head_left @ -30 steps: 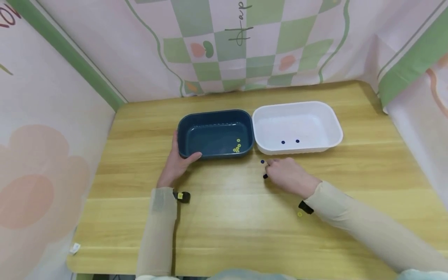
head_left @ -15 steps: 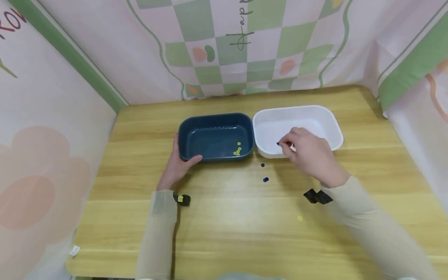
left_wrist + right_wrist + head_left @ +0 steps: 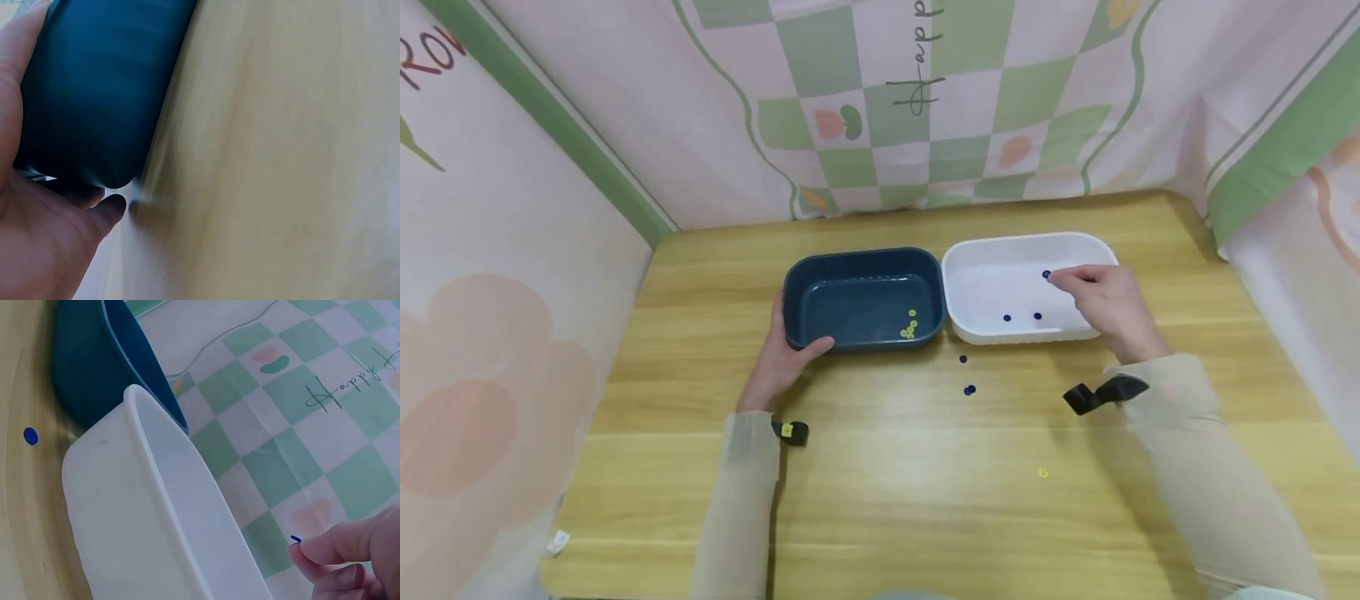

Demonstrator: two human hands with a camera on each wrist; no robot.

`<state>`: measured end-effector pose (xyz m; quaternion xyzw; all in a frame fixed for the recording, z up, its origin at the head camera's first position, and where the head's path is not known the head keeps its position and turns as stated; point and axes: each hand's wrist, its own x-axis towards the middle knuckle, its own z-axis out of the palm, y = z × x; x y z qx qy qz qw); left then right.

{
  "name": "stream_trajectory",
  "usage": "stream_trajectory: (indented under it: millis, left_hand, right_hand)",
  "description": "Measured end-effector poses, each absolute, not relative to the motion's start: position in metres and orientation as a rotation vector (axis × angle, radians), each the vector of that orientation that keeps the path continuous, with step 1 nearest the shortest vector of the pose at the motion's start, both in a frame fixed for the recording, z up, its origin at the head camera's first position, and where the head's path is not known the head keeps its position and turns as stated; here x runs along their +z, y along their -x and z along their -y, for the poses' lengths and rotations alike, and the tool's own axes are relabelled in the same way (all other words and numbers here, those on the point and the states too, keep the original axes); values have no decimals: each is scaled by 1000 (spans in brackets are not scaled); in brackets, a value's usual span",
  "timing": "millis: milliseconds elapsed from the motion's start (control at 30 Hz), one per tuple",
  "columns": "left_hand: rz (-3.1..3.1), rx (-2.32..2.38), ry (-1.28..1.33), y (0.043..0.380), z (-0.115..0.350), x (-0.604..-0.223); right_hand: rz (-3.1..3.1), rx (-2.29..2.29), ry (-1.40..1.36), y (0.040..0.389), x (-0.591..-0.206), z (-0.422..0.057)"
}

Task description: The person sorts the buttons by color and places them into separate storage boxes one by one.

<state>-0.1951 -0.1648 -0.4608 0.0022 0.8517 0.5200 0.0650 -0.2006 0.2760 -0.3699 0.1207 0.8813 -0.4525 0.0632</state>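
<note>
My left hand (image 3: 778, 358) grips the left end of a dark teal bin (image 3: 857, 344), its thumb along the front wall and its fingers at the side. Several yellow buttons (image 3: 909, 330) lie in that bin's right front corner. Over the white bin (image 3: 1022, 337) my right hand (image 3: 1112, 304) pinches a small blue button (image 3: 295, 539) between thumb and fingertip. Two blue buttons lie on the white bin's floor, one of them a blue button (image 3: 1007, 318) near the front wall. In the left wrist view, fingers (image 3: 106, 212) curve around the teal bin's corner.
The two bins stand side by side, ends meeting. In front of them on the wooden table (image 3: 880, 483) lie a lone blue button (image 3: 963, 359) and two overlapping blue ones. A yellow button (image 3: 1042, 472) lies nearer the front right. A patterned curtain (image 3: 895, 158) hangs behind.
From the table in front of the bins, my right hand has risen with a blue button and moved right and back over the white bin. My left hand stays on the teal bin.
</note>
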Motion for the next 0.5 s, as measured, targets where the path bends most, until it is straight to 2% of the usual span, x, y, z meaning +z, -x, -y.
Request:
stream_trajectory:
  millis: [500]
  left_hand:
    - [-2562, 1570, -1, 196, 165, -462]
  right_hand:
    - [-2598, -1476, -442, 202, -371, -282]
